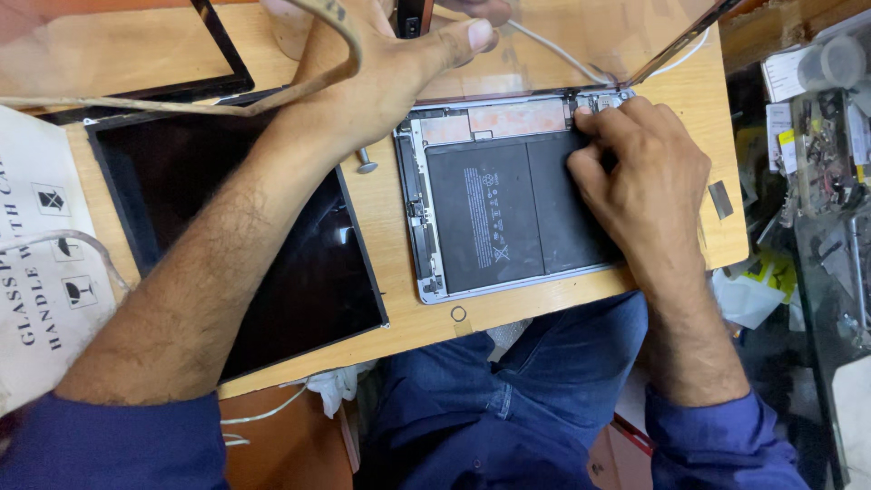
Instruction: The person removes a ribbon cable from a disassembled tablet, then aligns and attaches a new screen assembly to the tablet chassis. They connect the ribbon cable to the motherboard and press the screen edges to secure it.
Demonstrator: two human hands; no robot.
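The opened tablet (508, 218) lies flat on the wooden bench (399, 245), battery exposed. Right hand (644, 181) rests on the battery — fingers (603, 122) curled, apparently gripping nothing. Farther back, left hand (381, 68) props the lifted screen panel (590, 36) — thumb extended along its edge.

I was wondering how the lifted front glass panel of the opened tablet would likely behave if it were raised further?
The front glass panel looks thin and wide, so it probably flexes and cracks easily. Only the left hand props it, so it may sag at the far edge. It seems still joined near the tablet body, likely resisting pulls.
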